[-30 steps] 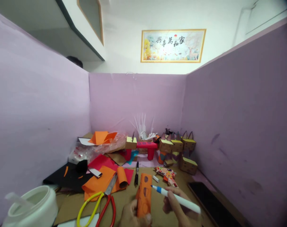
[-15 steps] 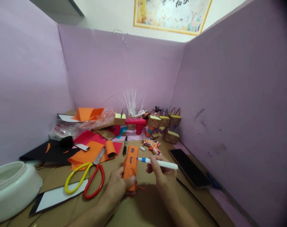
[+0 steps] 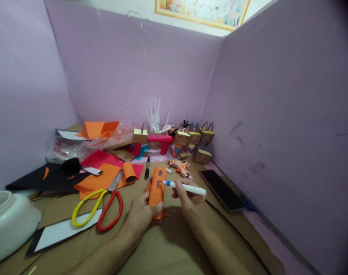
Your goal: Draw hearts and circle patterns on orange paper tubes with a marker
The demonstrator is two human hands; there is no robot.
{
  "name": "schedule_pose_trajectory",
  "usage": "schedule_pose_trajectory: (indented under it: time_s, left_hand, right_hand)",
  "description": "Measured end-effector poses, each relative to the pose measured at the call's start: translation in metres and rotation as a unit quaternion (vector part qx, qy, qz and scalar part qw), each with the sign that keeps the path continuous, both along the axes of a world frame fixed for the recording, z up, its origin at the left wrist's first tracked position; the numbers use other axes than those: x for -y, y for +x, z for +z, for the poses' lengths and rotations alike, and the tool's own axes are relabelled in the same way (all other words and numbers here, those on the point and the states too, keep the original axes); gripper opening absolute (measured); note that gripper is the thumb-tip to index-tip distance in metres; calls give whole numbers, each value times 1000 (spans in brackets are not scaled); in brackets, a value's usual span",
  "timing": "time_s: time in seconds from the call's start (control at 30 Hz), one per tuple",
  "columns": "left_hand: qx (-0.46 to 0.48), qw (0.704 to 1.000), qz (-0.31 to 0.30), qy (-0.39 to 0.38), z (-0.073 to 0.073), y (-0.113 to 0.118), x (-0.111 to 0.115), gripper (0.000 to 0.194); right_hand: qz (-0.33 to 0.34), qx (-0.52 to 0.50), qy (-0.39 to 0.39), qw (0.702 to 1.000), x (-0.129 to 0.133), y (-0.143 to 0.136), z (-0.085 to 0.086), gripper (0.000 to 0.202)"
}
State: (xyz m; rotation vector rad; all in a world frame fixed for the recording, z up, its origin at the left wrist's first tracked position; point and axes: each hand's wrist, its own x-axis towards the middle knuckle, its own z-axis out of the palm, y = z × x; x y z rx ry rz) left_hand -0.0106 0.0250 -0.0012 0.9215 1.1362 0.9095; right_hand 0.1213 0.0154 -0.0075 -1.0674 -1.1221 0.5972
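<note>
My left hand point(image 3: 143, 212) grips the lower part of an orange paper-covered piece point(image 3: 156, 196), thumb across its front. Dark filled spots and some outlined circles mark its face. In my right hand point(image 3: 188, 200) is a white marker point(image 3: 191, 188) with a blue collar, held like a pen. Its tip points left and meets one of the spots on the orange piece, or hovers just above it; I cannot tell which. A small white cap point(image 3: 168, 170) lies just beyond, near a black pen point(image 3: 147, 168).
Scissors point(image 3: 109, 208) with yellow and red handles lie left, by orange paper point(image 3: 98, 175) and an orange tube point(image 3: 129, 172). A white pot point(image 3: 10, 229) stands far left. A phone point(image 3: 222, 190) and a black cable point(image 3: 237, 231) are right. Cardboard animal figures point(image 3: 202, 156) line the back.
The marker's tip has moved left from the orange piece's edge onto its spotted face. The view has shifted slightly, and the orange piece is turned a little.
</note>
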Motion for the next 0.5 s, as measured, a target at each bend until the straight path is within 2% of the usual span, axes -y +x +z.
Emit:
schedule_pose_trajectory:
  time_s: [0.33,0.5]
  left_hand:
    - [-18,1000,-11,1,0,1,-1,29]
    - [4,1000,-14,17,-5,0,-1,29]
  right_hand:
    - [-8,25,-4,1000,2,0,1,19]
    - [-5,44,-9,999,0,1,-3,19]
